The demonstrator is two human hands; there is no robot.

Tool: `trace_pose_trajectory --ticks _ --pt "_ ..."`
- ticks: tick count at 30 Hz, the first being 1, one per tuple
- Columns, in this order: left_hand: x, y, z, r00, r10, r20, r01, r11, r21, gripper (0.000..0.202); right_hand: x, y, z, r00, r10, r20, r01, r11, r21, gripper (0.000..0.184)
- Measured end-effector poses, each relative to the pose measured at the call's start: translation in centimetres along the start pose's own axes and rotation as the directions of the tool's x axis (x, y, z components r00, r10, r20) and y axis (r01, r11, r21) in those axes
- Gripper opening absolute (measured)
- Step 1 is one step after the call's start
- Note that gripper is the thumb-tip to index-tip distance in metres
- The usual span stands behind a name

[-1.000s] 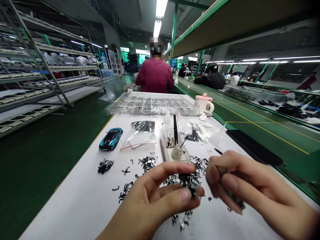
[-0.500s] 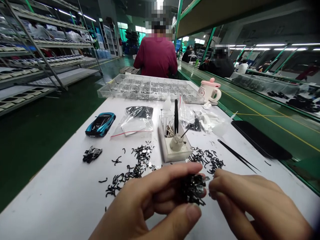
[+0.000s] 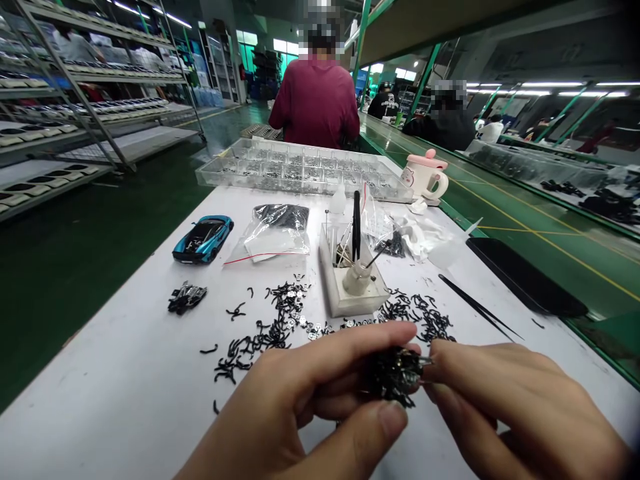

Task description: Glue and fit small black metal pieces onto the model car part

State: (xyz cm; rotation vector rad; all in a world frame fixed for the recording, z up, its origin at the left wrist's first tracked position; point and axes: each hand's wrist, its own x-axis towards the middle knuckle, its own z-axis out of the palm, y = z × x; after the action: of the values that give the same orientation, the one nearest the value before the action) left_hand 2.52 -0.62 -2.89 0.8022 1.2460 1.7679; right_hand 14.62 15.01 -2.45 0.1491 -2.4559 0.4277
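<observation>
My left hand (image 3: 305,407) is closed around a small cluster of black and silver parts (image 3: 393,375), pinched between thumb and fingers. My right hand (image 3: 510,407) is closed too, its fingertips pinching at the right side of the same cluster. Both hands hover low over the white table (image 3: 125,393) near its front edge. Loose black curved pieces (image 3: 260,333) and more of them (image 3: 417,313) lie scattered just beyond my hands. Black tweezers (image 3: 480,308) lie on the table to the right.
A white holder with tools and a small bottle (image 3: 353,273) stands mid-table. Behind it are plastic bags of parts (image 3: 273,233), a blue toy car (image 3: 204,238), a clear compartment tray (image 3: 300,172), a pink mug (image 3: 425,175) and a black slab (image 3: 525,277). A person in a red shirt (image 3: 315,100) sits beyond.
The tweezers left my right hand and now lie on the table. My right fingertips have closed in on the cluster held in my left hand. The view has tilted down slightly.
</observation>
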Motion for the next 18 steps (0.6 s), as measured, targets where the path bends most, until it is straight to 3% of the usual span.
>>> trace_pose_trajectory --ticks 7,12,18 --pt "0.4 0.5 -0.6 0.999 0.002 0.033 -0.003 0.999 0.048 0.038 -0.5 0.0 -0.3 0.998 0.028 0.05 -0.028 1.0 0.006 0.02" --pt "0.5 1.0 -0.2 0.997 -0.042 -0.058 0.047 0.996 0.079 0.027 -0.1 0.1 -0.4 0.997 0.029 0.073 -0.032 0.999 0.032 0.019" --pt "0.3 1.0 0.1 0.997 -0.018 -0.072 0.025 0.995 0.092 0.029 -0.4 0.1 -0.3 0.997 0.025 0.077 -0.028 0.999 0.033 0.022"
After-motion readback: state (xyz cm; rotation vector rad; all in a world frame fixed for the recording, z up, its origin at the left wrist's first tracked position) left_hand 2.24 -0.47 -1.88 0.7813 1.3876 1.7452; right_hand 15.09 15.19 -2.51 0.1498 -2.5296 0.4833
